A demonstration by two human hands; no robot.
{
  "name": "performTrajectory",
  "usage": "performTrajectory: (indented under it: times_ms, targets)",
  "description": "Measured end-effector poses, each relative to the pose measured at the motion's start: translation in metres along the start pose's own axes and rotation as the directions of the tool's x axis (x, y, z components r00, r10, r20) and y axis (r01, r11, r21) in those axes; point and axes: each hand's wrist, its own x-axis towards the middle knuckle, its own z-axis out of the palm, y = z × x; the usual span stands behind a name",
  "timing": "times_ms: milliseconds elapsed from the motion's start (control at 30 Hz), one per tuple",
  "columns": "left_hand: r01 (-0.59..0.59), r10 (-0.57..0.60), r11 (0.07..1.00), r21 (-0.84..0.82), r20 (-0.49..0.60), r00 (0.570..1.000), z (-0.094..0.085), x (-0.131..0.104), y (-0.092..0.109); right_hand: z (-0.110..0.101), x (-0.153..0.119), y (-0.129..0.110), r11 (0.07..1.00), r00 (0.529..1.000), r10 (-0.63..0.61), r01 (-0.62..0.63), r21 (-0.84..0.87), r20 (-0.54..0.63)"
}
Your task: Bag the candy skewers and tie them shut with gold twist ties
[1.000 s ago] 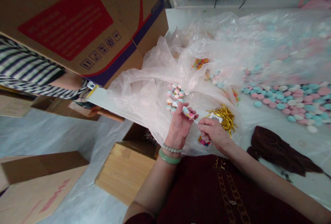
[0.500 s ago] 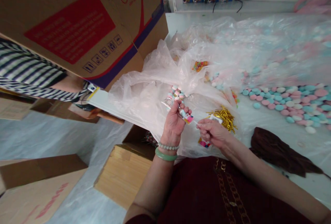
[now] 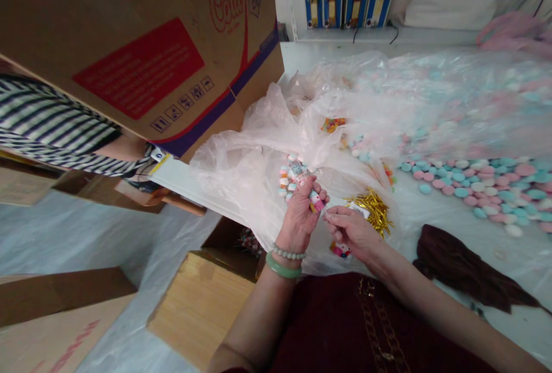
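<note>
My left hand [image 3: 302,212], with a beaded bracelet and a green bangle at the wrist, is closed around a clear packet of pastel candies [image 3: 287,183]. A printed label shows on the packet's top, and a pink and yellow printed piece sticks out below the fingers. My right hand [image 3: 347,226] is beside it, thumb and fingers pinched on the end of a thin white stick [image 3: 326,212] by the packet's lower end. A pile of gold twist ties [image 3: 373,211] lies just beyond my right hand, with a white card on it. Under that hand is a small colourful printed piece [image 3: 340,249].
Loose pink, blue and white candies [image 3: 487,180] spread over the right side under clear plastic sheeting [image 3: 241,160]. A dark brown cloth [image 3: 457,266] lies at right. A large carton [image 3: 172,45] stands at left; a co-worker's striped sleeve [image 3: 52,120] shows beside it. Open boxes [image 3: 202,298] are below.
The packet has turned in my left hand, so its label and more candies show. My right hand has come closer to the packet's lower end. The view has tilted slightly upward.
</note>
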Motion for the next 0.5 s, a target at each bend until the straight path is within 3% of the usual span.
performTrajectory:
  times_ms: [67, 133, 233, 333, 400, 500]
  targets:
    - [-0.048, 0.049, 0.996, 0.074, -0.017, 0.999, 0.005, 0.001, 0.002, 0.0, -0.002, -0.003, 0.967, 0.989, -0.128, 0.108, -0.231, -0.077]
    - [-0.116, 0.13, 0.969, 0.217, -0.053, 0.99, 0.008, -0.001, 0.0, 0.0, -0.003, -0.006, 0.864, 0.953, -0.274, 0.185, -0.469, -0.13]
    - [-0.181, 0.241, 0.882, 0.435, -0.086, 0.967, 0.006, -0.007, -0.006, -0.002, -0.003, -0.013, 0.534, 0.825, -0.561, 0.296, -0.792, -0.069]
    - [-0.13, 0.182, 0.849, 0.512, -0.053, 0.982, 0.0, -0.012, -0.01, -0.004, -0.004, -0.014, 0.249, 0.714, -0.699, 0.306, -0.919, 0.048]
    - [-0.1, 0.139, 0.862, 0.497, -0.044, 0.989, -0.004, -0.015, -0.013, -0.004, -0.005, -0.011, 0.186, 0.7, -0.71, 0.282, -0.941, 0.069]
    - [-0.098, 0.127, 0.894, 0.437, -0.038, 0.991, -0.004, -0.021, -0.02, -0.004, -0.008, -0.006, 0.209, 0.698, -0.716, 0.233, -0.95, 0.014]
